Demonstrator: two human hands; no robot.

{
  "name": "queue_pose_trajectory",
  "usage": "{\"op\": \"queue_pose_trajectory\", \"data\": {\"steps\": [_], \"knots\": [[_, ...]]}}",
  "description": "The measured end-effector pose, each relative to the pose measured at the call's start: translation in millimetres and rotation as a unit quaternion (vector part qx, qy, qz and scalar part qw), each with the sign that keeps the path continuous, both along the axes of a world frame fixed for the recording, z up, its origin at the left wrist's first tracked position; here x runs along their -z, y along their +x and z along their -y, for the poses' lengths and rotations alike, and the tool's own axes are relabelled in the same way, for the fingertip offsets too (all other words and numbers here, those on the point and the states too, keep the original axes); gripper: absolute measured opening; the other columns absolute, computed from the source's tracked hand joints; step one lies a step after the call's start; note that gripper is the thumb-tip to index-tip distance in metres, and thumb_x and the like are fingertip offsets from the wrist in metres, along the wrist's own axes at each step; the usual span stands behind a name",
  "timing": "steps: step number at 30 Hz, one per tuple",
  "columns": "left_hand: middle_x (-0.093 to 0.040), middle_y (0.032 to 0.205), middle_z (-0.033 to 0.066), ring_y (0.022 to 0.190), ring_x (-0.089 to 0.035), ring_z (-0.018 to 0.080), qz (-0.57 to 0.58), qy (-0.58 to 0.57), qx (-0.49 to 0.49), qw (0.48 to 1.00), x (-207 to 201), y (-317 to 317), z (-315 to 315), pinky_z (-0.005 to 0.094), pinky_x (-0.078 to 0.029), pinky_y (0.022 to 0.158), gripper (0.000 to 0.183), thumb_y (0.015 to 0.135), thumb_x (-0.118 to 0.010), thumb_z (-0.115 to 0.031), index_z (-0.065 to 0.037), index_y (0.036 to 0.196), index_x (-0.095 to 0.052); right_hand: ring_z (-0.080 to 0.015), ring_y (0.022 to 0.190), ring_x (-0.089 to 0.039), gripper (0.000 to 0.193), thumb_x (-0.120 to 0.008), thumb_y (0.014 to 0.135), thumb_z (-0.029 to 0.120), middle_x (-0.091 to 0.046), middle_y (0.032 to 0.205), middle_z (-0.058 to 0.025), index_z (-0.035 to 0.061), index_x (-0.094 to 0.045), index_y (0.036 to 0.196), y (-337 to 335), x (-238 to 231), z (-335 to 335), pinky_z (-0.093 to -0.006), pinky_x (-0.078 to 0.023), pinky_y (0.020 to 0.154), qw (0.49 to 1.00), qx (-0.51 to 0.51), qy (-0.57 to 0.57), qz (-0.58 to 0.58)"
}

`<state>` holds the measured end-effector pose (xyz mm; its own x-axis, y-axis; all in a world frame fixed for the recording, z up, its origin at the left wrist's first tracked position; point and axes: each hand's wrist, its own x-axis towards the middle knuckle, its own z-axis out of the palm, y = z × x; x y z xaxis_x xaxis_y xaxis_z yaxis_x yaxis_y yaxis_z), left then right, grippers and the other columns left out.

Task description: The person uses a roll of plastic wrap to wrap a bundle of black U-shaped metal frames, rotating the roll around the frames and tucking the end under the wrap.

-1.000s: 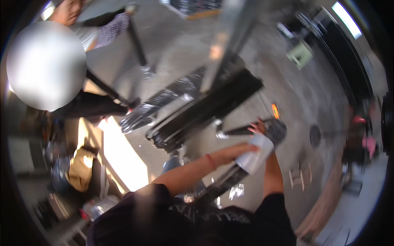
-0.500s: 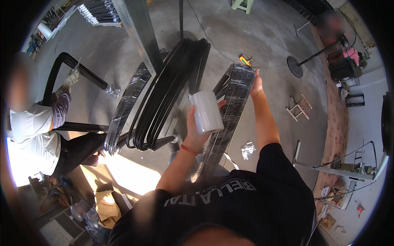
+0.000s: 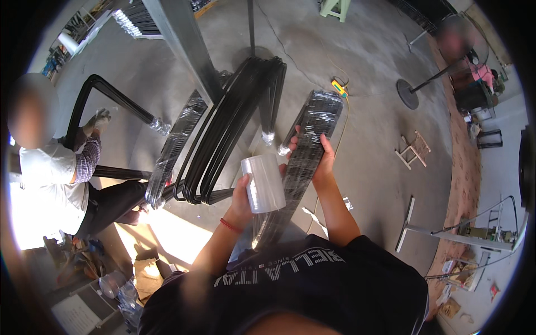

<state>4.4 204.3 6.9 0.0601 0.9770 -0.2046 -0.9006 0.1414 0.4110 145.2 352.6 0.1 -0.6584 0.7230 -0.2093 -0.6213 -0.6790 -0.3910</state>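
My left hand [image 3: 241, 202] is closed round a roll of clear stretch film [image 3: 263, 184], with a red bracelet at the wrist. The roll sits against the near left side of a bundle of black tubes [image 3: 312, 137] wrapped in shiny film. Across this bundle's right edge my right hand [image 3: 325, 162] grips it, thumb on top and fingertips showing on the left side. Left of it leans a stack of bent black tubes [image 3: 234, 128], unwrapped along its length. Another film-wrapped bundle [image 3: 174, 151] stands farther left.
A co-worker [image 3: 58, 167] in a white shirt and gloves handles a bent black frame [image 3: 111, 95] at the left. A grey metal post [image 3: 181, 47] rises beside the stack. A yellow tool [image 3: 339, 87] with a cord, a wooden stool [image 3: 413, 149] and a fan stand [image 3: 408, 94] are on the right.
My right hand has come from the bundle's far end to a nearer grip on its side. The film roll, in my left hand, has moved nearer and slightly left.
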Motion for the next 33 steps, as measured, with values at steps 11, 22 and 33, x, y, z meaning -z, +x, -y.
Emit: {"op": "queue_pose_trajectory", "data": {"steps": [11,22,33], "knots": [[-0.052,0.102,0.0217,0.082,-0.058,0.0331,-0.032,0.061,-0.179,0.982,-22,-64,108,0.0387,-0.052,0.066,0.094,0.065,-0.055,-0.068,0.004,0.122,-0.036,-0.0247,0.075,-0.06,0.043,-0.055,0.081,0.033,-0.06,0.087,-0.014,-0.0027,-0.051,0.105,19,22,0,-0.0361,-0.05,0.066,0.967,0.145,0.007,0.208],[-0.053,0.101,0.0082,0.093,-0.052,0.0152,-0.489,-0.114,-0.134,0.854,-68,-132,97,0.0285,-0.042,0.082,0.068,0.067,-0.069,-0.033,-0.001,0.119,-0.042,-0.024,0.078,-0.06,0.043,-0.055,0.084,0.037,-0.062,0.087,-0.013,-0.0023,-0.053,0.101,-40,12,65,-0.0339,-0.049,0.063,0.954,0.127,0.068,0.264],[-0.046,0.112,0.0131,0.102,-0.048,0.0206,-0.508,0.145,-0.158,0.834,-91,-134,5,0.0321,-0.04,0.087,0.077,0.06,-0.077,-0.019,0.001,0.121,-0.033,-0.0195,0.083,-0.058,0.026,-0.058,0.083,0.015,-0.059,0.094,-0.009,-0.0008,-0.05,0.103,-86,18,115,-0.032,-0.048,0.074,0.94,0.19,0.121,0.257]]}}
